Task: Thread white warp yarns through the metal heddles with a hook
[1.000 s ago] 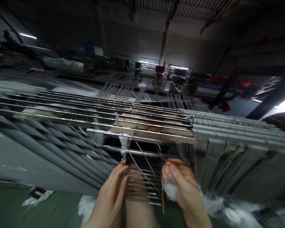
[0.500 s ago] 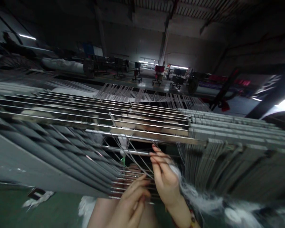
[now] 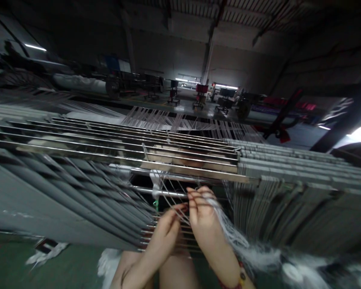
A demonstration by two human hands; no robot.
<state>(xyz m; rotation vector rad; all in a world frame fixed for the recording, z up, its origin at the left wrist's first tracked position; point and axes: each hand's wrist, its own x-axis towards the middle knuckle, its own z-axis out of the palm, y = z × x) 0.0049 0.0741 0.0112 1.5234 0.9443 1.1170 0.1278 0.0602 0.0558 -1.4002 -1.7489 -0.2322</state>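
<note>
My left hand reaches in from below, its thumb and fingers pinched on white threads just left of my other hand. Bent fingers on my right hand are closed on a bundle of loose white yarn, which trails over the back of the hand and down to the right. The fingertips of both hands nearly meet, and what lies between them is too fine to see clearly. A white knotted bunch of threads hangs from the rods to the left, with a green tie below it.
Long metal bars cross above my hands. Dense grey heddles hang at the right, and slanting grey strips fill the left. Thin rods lie below. White yarn waste rests on the green floor.
My left hand has moved up to the threads and its fingers have pinched together. My right hand has curled from stretched fingers into a closed grip beside it.
</note>
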